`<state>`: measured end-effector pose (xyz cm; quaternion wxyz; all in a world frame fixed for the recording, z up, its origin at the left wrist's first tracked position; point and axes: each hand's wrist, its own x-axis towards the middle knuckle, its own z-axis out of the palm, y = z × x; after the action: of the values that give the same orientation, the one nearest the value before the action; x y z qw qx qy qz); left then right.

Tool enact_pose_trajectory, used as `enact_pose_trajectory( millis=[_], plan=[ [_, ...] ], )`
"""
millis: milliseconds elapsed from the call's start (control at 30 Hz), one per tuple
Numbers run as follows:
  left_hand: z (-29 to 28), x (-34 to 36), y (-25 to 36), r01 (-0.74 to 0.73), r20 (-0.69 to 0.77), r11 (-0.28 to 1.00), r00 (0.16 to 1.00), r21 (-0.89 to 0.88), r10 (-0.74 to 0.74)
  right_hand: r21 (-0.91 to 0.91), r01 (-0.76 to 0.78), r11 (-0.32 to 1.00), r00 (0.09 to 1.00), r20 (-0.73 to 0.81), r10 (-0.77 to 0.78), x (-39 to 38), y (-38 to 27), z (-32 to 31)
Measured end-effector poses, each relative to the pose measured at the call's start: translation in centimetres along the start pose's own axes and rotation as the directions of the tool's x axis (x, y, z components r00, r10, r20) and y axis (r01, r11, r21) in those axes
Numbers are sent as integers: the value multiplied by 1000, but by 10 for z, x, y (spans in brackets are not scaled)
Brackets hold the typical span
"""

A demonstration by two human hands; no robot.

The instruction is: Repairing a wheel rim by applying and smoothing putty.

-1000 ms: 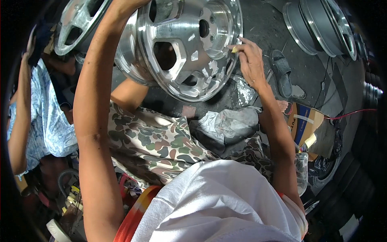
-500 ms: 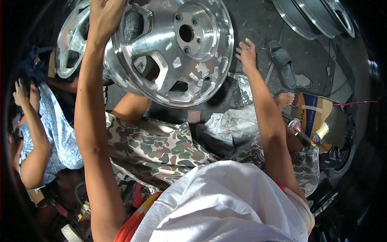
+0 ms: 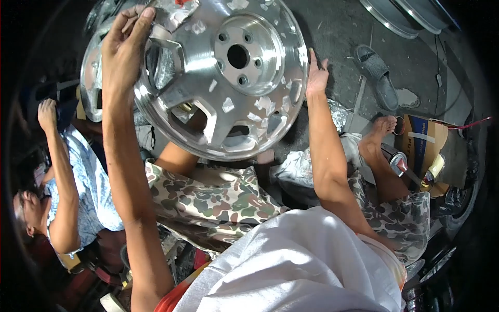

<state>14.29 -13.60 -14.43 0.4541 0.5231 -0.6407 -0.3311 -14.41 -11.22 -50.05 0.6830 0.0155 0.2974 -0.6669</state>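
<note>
A polished alloy wheel rim [image 3: 200,78], dotted with small pale patches, is held upright or tilted before me above my legs. My left hand [image 3: 125,44] grips its upper left part with curled fingers and thumb, near a crumpled piece with a red mark at the top. My right hand [image 3: 317,75] lies against the rim's right edge, fingers stretched out. Below the rim, a grey-white rag [image 3: 291,171] lies by my camouflage shorts.
A co-worker [image 3: 86,187] sits at left. More rims stand behind at upper left [image 3: 93,78] and upper right [image 3: 405,18]. A grey sandal [image 3: 377,75], cardboard box [image 3: 421,140], round tin [image 3: 397,161] and red cable [image 3: 470,126] lie to my right.
The rim has shifted left and down in view. My left hand has moved lower with it. My right hand, beside the rim half a second ago, now touches its edge.
</note>
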Motion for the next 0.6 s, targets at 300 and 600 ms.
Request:
enact_pose_trajectory(
  millis=[300,600],
  plan=[
    [49,0,-18,87,37,968,996,-234,-81,560,-200,804,819,546,-177,-60,-153,-97],
    [119,92,-150,366,397,835,896,-411,-197,-450,564,692,807,124,-577,-60,-213,-40]
  ],
)
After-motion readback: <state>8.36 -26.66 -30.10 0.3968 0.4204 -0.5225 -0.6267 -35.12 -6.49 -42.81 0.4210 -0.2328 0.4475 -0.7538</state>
